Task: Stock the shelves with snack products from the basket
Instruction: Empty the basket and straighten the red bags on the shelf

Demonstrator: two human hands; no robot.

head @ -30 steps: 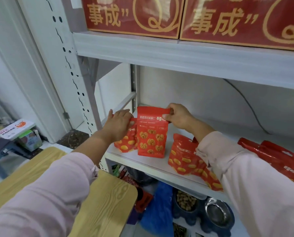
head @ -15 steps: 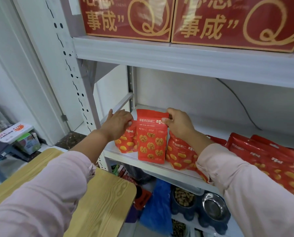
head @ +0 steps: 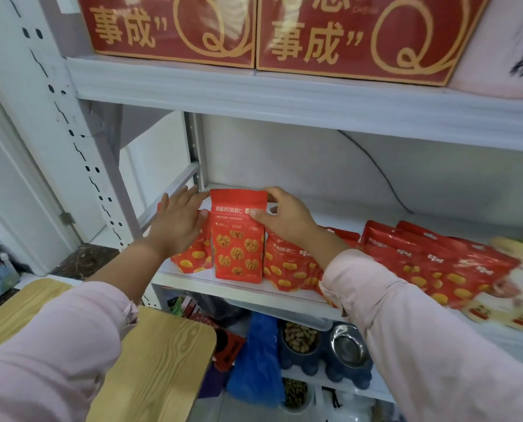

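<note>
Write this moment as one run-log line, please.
right hand: holds upright red walnut snack pouch | left hand: open beside pouch | place: white metal shelf

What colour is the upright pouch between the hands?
Red, printed with golden walnut pictures; head view shows it best.

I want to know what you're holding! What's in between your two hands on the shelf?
A red walnut snack pouch stands upright between them in the head view. The right hand pinches its top corner; the left hand is open at its other edge.
</note>
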